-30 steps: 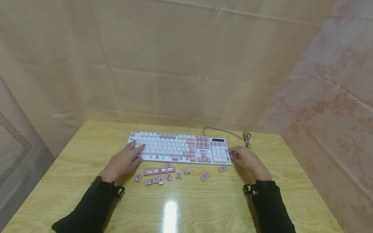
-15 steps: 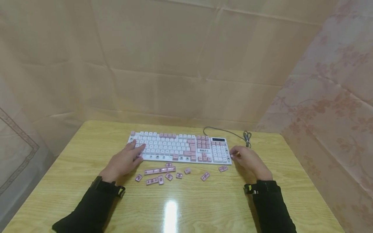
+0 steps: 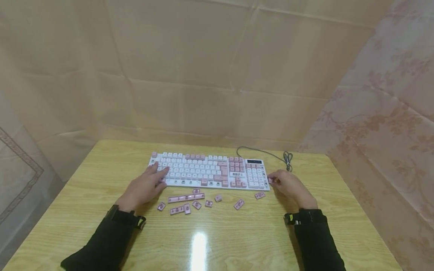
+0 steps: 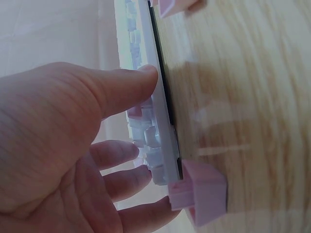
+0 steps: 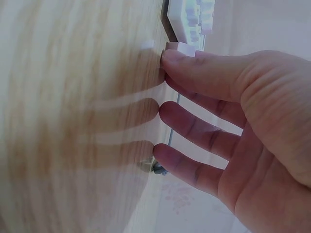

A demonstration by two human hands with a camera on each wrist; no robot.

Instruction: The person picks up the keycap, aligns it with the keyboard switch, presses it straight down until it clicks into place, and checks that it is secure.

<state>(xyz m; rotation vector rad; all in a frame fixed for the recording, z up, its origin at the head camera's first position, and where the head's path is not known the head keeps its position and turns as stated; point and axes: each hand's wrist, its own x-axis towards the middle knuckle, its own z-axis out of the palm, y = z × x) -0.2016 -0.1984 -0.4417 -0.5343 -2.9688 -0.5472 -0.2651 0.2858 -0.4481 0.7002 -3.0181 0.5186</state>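
A white keyboard with white and pink keys lies across the table. Dark bare key sockets show along its front row and right-hand column. My left hand rests over its left end, fingers spread and fairly straight, thumb on the front edge. A pink keycap sits on the table by that end, close to a left fingertip. At the keyboard's right end, my right hand pinches a small pale keycap between thumb and index finger. Its other fingertips touch the tabletop.
Several loose pink keycaps lie in front of the keyboard, among them a long bar, a medium one and one farther right. A bundled grey cable lies behind my right hand. Cloth hangs behind the wooden table.
My right hand has shifted slightly right, off the keyboard's right edge, and its thumb and index finger are closer together. The left hand and the loose keycaps have stayed put.
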